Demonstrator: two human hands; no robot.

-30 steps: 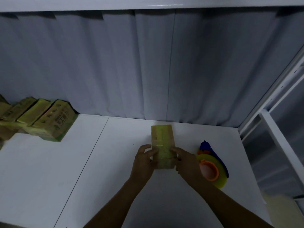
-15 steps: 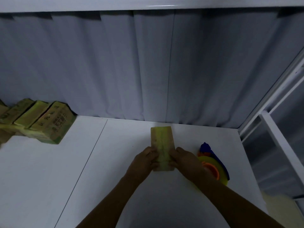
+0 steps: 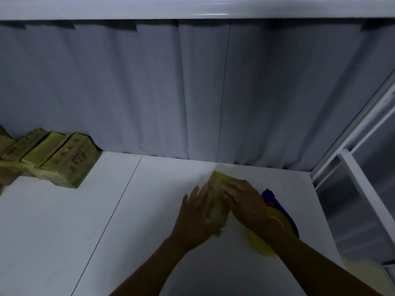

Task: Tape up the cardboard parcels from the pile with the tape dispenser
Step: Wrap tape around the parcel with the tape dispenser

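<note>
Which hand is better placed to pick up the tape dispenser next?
Right, probably. The tape dispenser lies just beside the right hand, partly under its forearm; the left hand rests on the cardboard parcel's far side.

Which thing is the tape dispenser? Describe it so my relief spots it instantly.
Look at the right end of the white table. The tape dispenser lies just right of the parcel being handled, partly hidden by the right hand and wrist. It is the only blue-and-orange thing, carrying a yellowish tape roll; the rest is cardboard.
</note>
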